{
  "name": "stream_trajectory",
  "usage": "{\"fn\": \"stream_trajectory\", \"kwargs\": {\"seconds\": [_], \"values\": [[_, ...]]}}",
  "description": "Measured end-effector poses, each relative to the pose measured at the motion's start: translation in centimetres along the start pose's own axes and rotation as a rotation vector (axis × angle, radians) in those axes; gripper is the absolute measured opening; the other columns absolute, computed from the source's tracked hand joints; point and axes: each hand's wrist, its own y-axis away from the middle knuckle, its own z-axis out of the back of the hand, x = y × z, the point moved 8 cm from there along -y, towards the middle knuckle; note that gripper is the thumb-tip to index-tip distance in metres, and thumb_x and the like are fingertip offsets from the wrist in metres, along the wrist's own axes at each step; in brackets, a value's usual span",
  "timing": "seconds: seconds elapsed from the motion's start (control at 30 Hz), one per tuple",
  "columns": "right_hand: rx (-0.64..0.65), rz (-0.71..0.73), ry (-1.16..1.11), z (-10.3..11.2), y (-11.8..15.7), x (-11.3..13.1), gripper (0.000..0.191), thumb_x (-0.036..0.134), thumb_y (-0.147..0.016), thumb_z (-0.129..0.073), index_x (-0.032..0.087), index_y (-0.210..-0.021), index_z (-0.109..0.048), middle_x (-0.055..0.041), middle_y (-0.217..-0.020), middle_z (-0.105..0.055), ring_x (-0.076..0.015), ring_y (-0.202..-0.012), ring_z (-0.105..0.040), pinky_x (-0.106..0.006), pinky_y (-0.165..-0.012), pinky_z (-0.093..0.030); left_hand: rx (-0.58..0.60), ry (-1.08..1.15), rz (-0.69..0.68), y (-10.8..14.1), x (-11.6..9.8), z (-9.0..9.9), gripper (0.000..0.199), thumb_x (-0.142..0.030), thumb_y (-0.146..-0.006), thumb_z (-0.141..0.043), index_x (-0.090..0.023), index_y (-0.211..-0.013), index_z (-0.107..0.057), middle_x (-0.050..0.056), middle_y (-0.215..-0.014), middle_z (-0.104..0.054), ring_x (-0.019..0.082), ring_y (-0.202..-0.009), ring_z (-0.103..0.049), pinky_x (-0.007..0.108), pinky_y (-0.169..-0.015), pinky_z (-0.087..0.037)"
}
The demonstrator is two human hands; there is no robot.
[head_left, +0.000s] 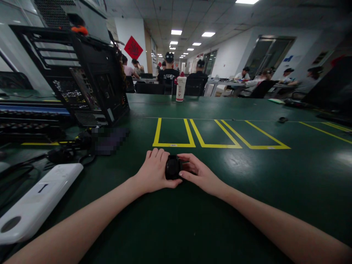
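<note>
A small black rounded object [172, 168] with a smooth dark face is between my two hands, low over the green table. Its exact kind I cannot make out. My left hand [156, 170] wraps its left side, the thumb stretched along the near edge and the fingers over the far side. From the right, my right hand [199, 172] holds the object's right edge between thumb and fingertips, with a gap inside its curled fingers. Part of the object is covered by my left hand.
Yellow tape outlines [173, 145] mark the green table [187, 227] ahead. At left stand a black computer case [96, 80], cables [63, 154] and a white flat device [46, 194]. A cup [180, 88] stands at the far edge; a black ring-shaped item [282, 119] lies right. People sit beyond.
</note>
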Motion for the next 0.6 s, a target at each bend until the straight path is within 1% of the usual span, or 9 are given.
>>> {"fn": "stream_trajectory", "kwargs": {"seconds": [0.07, 0.17, 0.3, 0.37, 0.53, 0.6], "values": [[0.022, -0.001, -0.005, -0.16, 0.07, 0.06, 0.039, 0.018, -0.077, -0.058, 0.022, -0.111, -0.041, -0.0053, -0.113, -0.049, -0.0175, -0.103, -0.052, -0.04, -0.092, -0.043, 0.001, -0.003, 0.0, 0.0, -0.04, 0.07, 0.066, -0.066, -0.063, -0.049, -0.011, -0.099, -0.048, 0.009, -0.09, -0.049, 0.025, -0.081, -0.043, 0.038, -0.072, -0.035], [0.032, 0.041, -0.01, -0.29, 0.17, 0.29, 0.036, 0.015, -0.074, -0.06, 0.022, -0.105, -0.043, -0.0037, -0.109, -0.05, -0.0168, -0.103, -0.053, -0.039, -0.094, -0.041, -0.005, -0.015, 0.001, 0.0, -0.07, 0.07, 0.067, -0.067, -0.063, -0.048, -0.01, -0.098, -0.048, 0.01, -0.09, -0.049, 0.025, -0.082, -0.044, 0.039, -0.072, -0.035], [-0.014, 0.065, -0.011, -0.06, 0.13, 0.23, 0.025, 0.021, -0.078, -0.057, 0.022, -0.101, -0.046, -0.0023, -0.105, -0.05, -0.0153, -0.099, -0.054, -0.037, -0.091, -0.044, -0.007, -0.019, -0.001, 0.0, -0.05, 0.0, 0.066, -0.066, -0.063, -0.049, -0.011, -0.1, -0.048, 0.011, -0.091, -0.049, 0.026, -0.083, -0.044, 0.04, -0.073, -0.035], [-0.032, 0.055, 0.002, 0.05, 0.07, 0.14, 0.023, 0.023, -0.079, -0.056, 0.022, -0.1, -0.047, -0.0024, -0.104, -0.051, -0.0154, -0.098, -0.055, -0.037, -0.089, -0.045, -0.004, -0.016, -0.001, -0.01, -0.03, 0.0, 0.066, -0.067, -0.063, -0.048, -0.012, -0.1, -0.048, 0.01, -0.092, -0.049, 0.026, -0.083, -0.044, 0.04, -0.073, -0.035], [-0.013, -0.002, 0.009, -0.01, 0.03, -0.1, 0.038, 0.02, -0.079, -0.055, 0.023, -0.114, -0.041, -0.0056, -0.114, -0.049, -0.0168, -0.104, -0.052, -0.039, -0.092, -0.043, 0.003, -0.025, 0.003, -0.03, -0.04, 0.0, 0.066, -0.066, -0.062, -0.049, -0.012, -0.1, -0.048, 0.01, -0.091, -0.049, 0.026, -0.083, -0.044, 0.039, -0.072, -0.035], [0.01, 0.003, 0.001, -0.12, 0.07, -0.06, 0.039, 0.019, -0.077, -0.057, 0.022, -0.113, -0.041, -0.0055, -0.113, -0.049, -0.0172, -0.105, -0.052, -0.039, -0.093, -0.042, -0.002, -0.023, 0.002, -0.02, -0.06, -0.02, 0.066, -0.066, -0.063, -0.048, -0.012, -0.099, -0.048, 0.01, -0.091, -0.049, 0.026, -0.083, -0.044, 0.039, -0.072, -0.035]]}}
